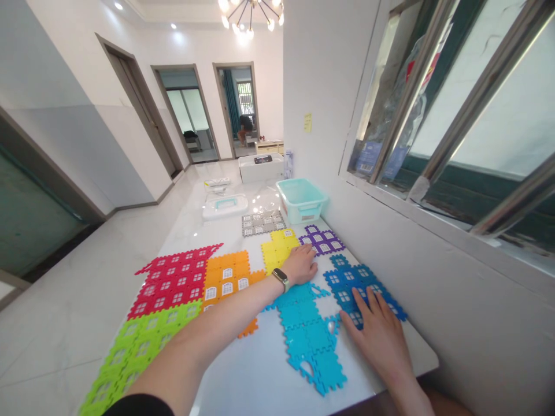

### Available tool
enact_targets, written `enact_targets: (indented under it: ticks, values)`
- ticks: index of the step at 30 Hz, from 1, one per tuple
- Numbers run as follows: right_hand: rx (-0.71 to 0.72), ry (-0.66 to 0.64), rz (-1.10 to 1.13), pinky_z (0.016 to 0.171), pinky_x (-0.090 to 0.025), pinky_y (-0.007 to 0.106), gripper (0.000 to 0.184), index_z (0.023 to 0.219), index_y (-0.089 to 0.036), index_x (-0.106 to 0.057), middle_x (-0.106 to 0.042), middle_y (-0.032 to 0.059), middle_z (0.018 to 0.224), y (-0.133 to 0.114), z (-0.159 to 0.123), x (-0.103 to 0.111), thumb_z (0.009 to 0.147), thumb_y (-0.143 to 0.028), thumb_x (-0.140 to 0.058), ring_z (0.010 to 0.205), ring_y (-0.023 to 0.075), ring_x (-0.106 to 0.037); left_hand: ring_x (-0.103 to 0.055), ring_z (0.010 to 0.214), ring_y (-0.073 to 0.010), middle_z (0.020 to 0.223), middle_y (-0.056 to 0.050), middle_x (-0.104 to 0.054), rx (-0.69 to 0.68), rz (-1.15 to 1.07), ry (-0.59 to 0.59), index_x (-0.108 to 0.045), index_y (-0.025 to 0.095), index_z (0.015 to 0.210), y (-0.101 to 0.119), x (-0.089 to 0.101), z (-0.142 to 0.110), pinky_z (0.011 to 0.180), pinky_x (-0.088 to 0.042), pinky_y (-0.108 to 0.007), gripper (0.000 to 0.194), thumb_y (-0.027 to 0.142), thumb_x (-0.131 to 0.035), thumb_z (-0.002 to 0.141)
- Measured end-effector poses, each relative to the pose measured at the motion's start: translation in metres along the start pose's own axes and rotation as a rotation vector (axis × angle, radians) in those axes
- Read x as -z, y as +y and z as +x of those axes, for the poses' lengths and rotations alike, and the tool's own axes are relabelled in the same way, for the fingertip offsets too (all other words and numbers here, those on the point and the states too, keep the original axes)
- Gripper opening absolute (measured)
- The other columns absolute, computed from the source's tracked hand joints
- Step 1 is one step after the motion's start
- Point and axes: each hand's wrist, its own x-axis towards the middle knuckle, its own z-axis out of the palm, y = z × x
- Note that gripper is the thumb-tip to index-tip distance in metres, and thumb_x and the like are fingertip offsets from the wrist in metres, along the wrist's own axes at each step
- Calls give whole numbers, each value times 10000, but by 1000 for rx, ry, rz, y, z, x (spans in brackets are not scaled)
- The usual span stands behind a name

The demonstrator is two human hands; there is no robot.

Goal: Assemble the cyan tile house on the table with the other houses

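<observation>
Foam puzzle tiles lie flat on a white table [243,381]. My left hand [301,264], with a watch at the wrist, reaches across and rests between the yellow tile group [277,247] and the purple tile group [321,238], fingers curled down onto the table. My right hand [378,330] lies flat with fingers spread on the dark blue tile group [347,278]. A cyan tile group [309,332] sits between my arms. Orange tiles [228,278], red tiles [173,279] and lime green tiles [134,346] lie to the left.
A teal plastic bin [300,199] stands at the table's far end by the wall, with grey tiles [262,222] beside it. A clear lidded box [224,205] and a white box [261,167] lie beyond. A windowed wall runs along the right.
</observation>
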Motion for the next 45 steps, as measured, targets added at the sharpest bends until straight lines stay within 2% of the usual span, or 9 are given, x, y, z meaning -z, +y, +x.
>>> enact_targets:
  ticks: [6, 17, 27, 31, 33, 36, 39, 42, 45]
  values:
    - [31, -70, -67, 1063, -364, 490, 668, 1375, -113, -533, -432, 202, 1469, -1, -1, -5, 882, -553, -435, 1359, 361, -383, -403, 1345, -280, 1438, -152, -465, 2, -18, 10, -510, 141, 1270, -2, -4, 0, 1110, -350, -448, 408, 349, -444, 926]
    - [25, -94, -106, 1053, -365, 470, 682, 1425, -139, -479, -394, 193, 1502, -2, -3, -2, 900, -568, -401, 1384, 336, -357, -481, 1242, -251, 1346, -104, -531, -14, -48, 55, -559, 191, 1189, 1, 0, -4, 1073, -397, -425, 303, 314, -435, 942]
    - [-12, -73, -86, 1048, -365, 491, 695, 1413, -126, -490, -404, 192, 1495, -5, -6, -1, 901, -580, -369, 1372, 349, -367, -461, 1284, -234, 1382, -98, -516, 13, -68, 38, -553, 187, 1197, 5, 3, -6, 1108, -359, -408, 297, 301, -445, 944]
    - [-10, -78, -76, 1056, -361, 489, 704, 1409, -124, -494, -417, 186, 1488, -5, -6, -1, 894, -591, -386, 1378, 344, -360, -475, 1279, -224, 1391, -67, -525, 69, -84, 43, -576, 214, 1184, 4, 7, -1, 1086, -384, -400, 303, 356, -426, 962]
    - [-11, -83, -81, 1057, -363, 488, 703, 1410, -125, -493, -416, 183, 1490, -5, -6, 0, 895, -592, -392, 1377, 342, -365, -459, 1299, -210, 1419, -60, -504, 154, -87, 75, -551, 223, 1240, -9, 14, 5, 1085, -384, -377, 355, 379, -348, 993]
    - [-14, -87, -88, 1062, -359, 488, 692, 1409, -131, -496, -409, 175, 1497, -6, -6, 3, 899, -588, -392, 1380, 338, -362, -419, 1332, -214, 1434, -106, -479, 357, -59, 148, -460, 182, 1351, -48, 30, 12, 1112, -336, -374, 437, 325, -219, 1017]
    - [-17, -89, -82, 1061, -358, 496, 688, 1409, -128, -494, -402, 176, 1501, -7, -6, 4, 907, -584, -380, 1380, 342, -360, -368, 1361, -303, 1424, -143, -480, 525, -8, 152, -499, 167, 1317, -96, 43, 8, 1099, -312, -464, 417, 360, -344, 982]
    - [-9, -89, -65, 1053, -361, 506, 691, 1405, -117, -495, -396, 186, 1502, -6, -6, 4, 917, -585, -353, 1377, 349, -359, -497, 1235, -303, 1271, -118, -604, 565, 24, 99, -615, 189, 1158, -128, 46, -4, 1057, -342, -448, 365, 411, -410, 952]
    - [4, -79, -49, 1069, -343, 506, 697, 1402, -110, -497, -391, 191, 1504, -4, -7, 2, 917, -589, -349, 1385, 349, -345, -538, 1168, -273, 1237, -90, -621, 551, 49, 81, -633, 204, 1128, -137, 42, -15, 1032, -362, -395, 372, 451, -434, 934]
